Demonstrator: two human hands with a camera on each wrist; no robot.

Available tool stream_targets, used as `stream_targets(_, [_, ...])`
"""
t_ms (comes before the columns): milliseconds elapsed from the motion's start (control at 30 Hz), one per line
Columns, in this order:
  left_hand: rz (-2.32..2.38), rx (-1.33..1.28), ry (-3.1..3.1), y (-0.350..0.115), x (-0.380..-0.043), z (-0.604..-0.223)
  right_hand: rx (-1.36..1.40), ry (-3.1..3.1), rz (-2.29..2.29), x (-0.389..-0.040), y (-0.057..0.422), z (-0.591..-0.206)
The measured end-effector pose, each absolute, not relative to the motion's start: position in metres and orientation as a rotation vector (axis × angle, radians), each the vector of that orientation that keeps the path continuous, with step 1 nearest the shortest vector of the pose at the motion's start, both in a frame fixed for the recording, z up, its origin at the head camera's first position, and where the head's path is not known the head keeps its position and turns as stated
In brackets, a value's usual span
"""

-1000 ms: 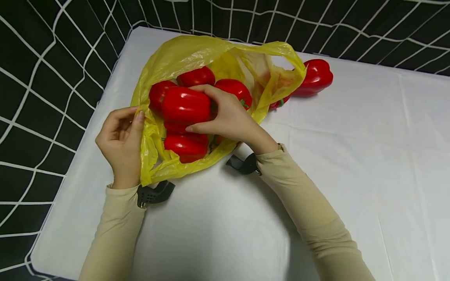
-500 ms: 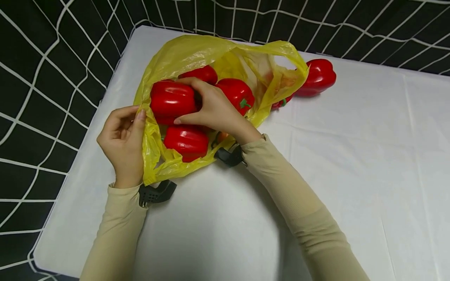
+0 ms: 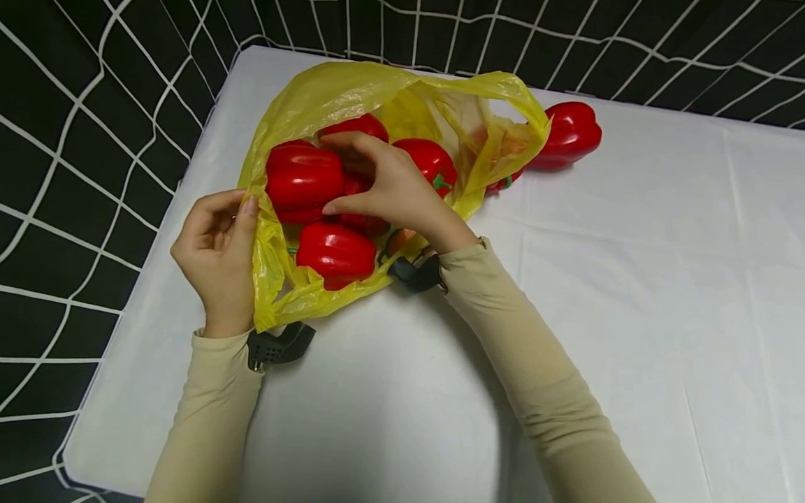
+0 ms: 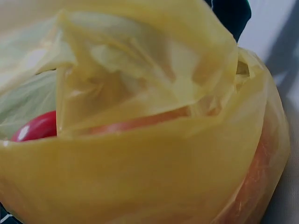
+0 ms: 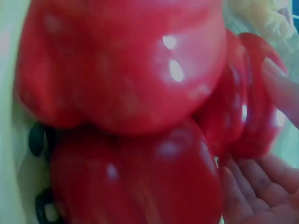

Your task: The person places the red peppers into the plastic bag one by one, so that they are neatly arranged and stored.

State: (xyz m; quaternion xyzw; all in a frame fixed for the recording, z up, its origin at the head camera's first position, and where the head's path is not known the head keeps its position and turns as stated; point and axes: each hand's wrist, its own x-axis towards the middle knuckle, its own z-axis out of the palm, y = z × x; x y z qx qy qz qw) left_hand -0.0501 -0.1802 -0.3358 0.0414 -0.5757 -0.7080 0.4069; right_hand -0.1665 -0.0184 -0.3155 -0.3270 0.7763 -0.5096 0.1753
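Observation:
A yellow plastic bag lies with its mouth spread, and several red bell peppers are inside. My left hand pinches the bag's left rim between thumb and fingers; in the left wrist view the yellow film hides that hand. Inside the mouth, my right hand has thumb and fingers spread apart, just right of a red bell pepper lying against the bag's left side. Another bell pepper sits in front of it. In the right wrist view, the thumb and fingers lie around one pepper.
Behind the bag's right handle lies a further red pepper, and a smaller red piece with a green stem shows beside it. Something orange shows near the bag's front rim. The white table is bordered by white netting.
My right hand has carried a bell pepper left and set it at the bag's left side. Its fingers have since loosened and drawn slightly right. The left hand keeps its hold on the rim.

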Motion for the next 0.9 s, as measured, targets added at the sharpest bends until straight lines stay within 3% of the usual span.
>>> stream_targets(500, [-1.805,0.111,-1.446,-0.177,-0.050,-0.335,-0.884,2.089,-1.612,-0.154,0.029,-0.313])
stream_targets(900, [-1.792,0.138,-1.445,-0.179,-0.048,-0.335,-0.868,2.091,-1.798,-0.135,0.080,-0.283])
